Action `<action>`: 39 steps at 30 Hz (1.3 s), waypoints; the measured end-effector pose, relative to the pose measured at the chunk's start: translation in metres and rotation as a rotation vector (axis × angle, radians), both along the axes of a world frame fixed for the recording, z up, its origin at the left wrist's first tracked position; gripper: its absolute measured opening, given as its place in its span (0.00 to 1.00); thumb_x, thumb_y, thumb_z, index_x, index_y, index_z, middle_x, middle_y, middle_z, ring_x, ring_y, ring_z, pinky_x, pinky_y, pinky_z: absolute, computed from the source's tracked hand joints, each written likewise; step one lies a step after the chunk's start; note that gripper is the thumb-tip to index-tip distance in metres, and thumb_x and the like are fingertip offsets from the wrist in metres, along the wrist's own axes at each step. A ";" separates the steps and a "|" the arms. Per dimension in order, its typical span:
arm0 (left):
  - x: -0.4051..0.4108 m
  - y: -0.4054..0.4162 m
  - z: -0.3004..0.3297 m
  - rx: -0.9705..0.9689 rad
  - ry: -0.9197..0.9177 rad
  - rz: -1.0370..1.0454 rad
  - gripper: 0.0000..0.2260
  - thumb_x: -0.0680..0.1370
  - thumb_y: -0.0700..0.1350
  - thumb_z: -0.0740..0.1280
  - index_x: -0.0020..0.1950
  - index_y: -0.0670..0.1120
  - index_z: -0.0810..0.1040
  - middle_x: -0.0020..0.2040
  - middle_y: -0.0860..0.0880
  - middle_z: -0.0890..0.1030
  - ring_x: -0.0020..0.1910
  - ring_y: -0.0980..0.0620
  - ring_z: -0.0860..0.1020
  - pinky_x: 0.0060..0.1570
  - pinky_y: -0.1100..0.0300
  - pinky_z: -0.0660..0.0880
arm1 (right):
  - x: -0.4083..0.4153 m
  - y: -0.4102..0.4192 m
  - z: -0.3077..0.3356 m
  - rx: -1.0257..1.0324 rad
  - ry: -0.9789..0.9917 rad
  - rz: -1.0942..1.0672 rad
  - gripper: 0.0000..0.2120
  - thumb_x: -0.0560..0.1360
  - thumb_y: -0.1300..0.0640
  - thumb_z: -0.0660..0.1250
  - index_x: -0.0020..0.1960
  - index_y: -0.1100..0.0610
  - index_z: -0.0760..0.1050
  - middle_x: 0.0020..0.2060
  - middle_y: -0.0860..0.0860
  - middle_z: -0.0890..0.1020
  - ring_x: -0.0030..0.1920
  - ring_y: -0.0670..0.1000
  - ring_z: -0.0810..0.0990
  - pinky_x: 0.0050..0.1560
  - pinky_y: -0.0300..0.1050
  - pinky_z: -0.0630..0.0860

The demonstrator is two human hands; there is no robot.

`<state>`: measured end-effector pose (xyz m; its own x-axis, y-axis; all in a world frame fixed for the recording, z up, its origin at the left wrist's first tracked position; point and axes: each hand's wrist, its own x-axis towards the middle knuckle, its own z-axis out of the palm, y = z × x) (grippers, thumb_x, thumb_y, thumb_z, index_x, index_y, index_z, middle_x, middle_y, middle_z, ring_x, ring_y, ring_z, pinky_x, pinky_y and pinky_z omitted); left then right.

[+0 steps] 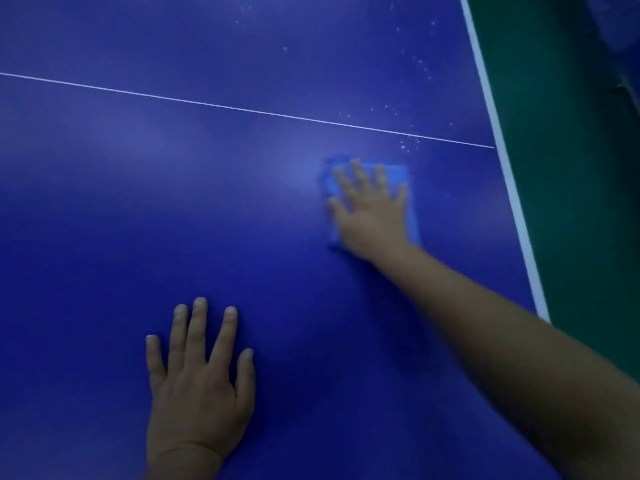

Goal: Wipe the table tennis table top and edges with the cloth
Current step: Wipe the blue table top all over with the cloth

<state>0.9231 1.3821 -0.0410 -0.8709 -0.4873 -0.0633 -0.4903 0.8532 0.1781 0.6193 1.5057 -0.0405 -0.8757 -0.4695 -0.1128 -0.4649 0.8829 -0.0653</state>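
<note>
Cloth (398,174): flat beneath spread right hand (372,216), just short of the white centre line (242,109); left hand (199,382) splayed, holding nothing; best pressed evenly toward specks (403,146) at that line

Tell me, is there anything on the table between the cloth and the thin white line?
Yes: in the head view, a few pale specks dot the blue table between cloth and white line.

No readable text, label, brand, number or sign anywhere in view. The table top (173,202) carries only plain painted markings, a thin white line (242,108) across it and a white border stripe (502,161) along its edge, neither bearing letters or figures. The cloth (398,174) shows no print.
</note>
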 end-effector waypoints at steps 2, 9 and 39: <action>0.000 0.001 0.000 0.014 -0.015 0.004 0.29 0.80 0.59 0.53 0.78 0.50 0.66 0.80 0.43 0.61 0.81 0.42 0.54 0.77 0.43 0.41 | -0.045 0.071 0.004 -0.002 0.005 -0.284 0.29 0.82 0.37 0.49 0.82 0.41 0.51 0.82 0.45 0.51 0.81 0.58 0.48 0.76 0.72 0.46; 0.000 0.000 0.000 0.001 -0.020 -0.001 0.28 0.80 0.59 0.52 0.79 0.50 0.64 0.80 0.43 0.60 0.81 0.43 0.52 0.78 0.44 0.39 | -0.053 0.075 0.010 -0.036 -0.066 -0.529 0.29 0.83 0.38 0.47 0.82 0.42 0.47 0.82 0.46 0.47 0.81 0.59 0.44 0.75 0.73 0.42; -0.002 0.001 -0.004 -0.027 -0.018 0.004 0.29 0.78 0.58 0.55 0.77 0.49 0.66 0.79 0.42 0.62 0.79 0.41 0.58 0.77 0.42 0.43 | 0.017 -0.191 0.015 -0.046 -0.153 0.337 0.28 0.83 0.39 0.47 0.82 0.41 0.49 0.82 0.44 0.48 0.81 0.58 0.41 0.74 0.73 0.36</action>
<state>0.9211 1.3828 -0.0448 -0.8680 -0.4922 -0.0656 -0.4963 0.8559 0.1457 0.6363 1.3152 -0.0251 -0.6455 -0.7365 -0.2021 -0.7111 0.6761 -0.1929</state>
